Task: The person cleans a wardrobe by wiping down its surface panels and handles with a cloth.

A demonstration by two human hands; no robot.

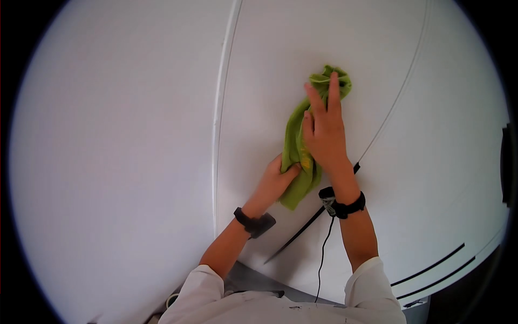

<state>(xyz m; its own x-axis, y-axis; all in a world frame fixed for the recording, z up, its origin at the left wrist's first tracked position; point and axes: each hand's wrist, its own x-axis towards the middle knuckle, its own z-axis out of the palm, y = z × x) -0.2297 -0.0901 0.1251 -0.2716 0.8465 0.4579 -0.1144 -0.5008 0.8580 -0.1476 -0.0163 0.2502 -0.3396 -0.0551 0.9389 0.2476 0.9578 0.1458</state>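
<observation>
Head: 2 hands (327, 132) (272, 182) on 1 cloth (294, 137)

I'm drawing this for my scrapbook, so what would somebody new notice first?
Probably the bright green cloth, bunched up near the middle in front of a big white surface. The left grip holds its lower part, and the right grip, fingers spread, lies over its upper part. Next come the black wristbands, one on each arm.

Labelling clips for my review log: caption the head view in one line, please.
Left hand holds a green cloth, right hand spread over it, in front of a white surface.
</observation>
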